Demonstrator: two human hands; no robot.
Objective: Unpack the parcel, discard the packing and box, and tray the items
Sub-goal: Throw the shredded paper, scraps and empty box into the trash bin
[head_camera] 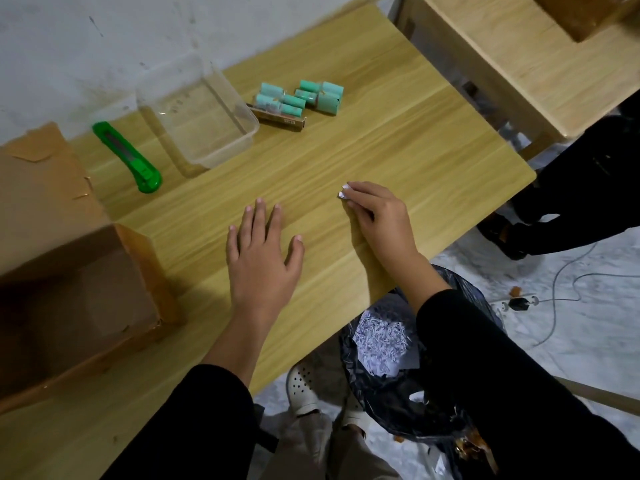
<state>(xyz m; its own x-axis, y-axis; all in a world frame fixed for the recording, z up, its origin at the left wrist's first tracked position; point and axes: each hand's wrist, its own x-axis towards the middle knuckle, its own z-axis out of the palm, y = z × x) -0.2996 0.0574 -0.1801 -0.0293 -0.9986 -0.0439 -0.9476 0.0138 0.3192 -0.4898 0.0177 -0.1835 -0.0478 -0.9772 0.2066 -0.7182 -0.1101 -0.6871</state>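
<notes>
An open cardboard box (pixel 69 292) lies on its side at the table's left edge, its inside dark. A clear plastic tray (pixel 197 112) stands at the back with nothing in it. Beside it lie several teal rolls (pixel 301 98) and a small brown carton (pixel 277 116). My left hand (pixel 259 258) rests flat on the wooden table (pixel 381 143), fingers spread, holding nothing. My right hand (pixel 377 216) is curled over a few shreds of white paper packing (pixel 344 194) near the table's right edge.
A green utility knife (pixel 128 157) lies between box and tray. Below the table's right edge a black bin bag (pixel 381 355) holds shredded paper. A second wooden table (pixel 519 64) stands behind. Another person's dark legs (pixel 571 188) and cables are on the floor at right.
</notes>
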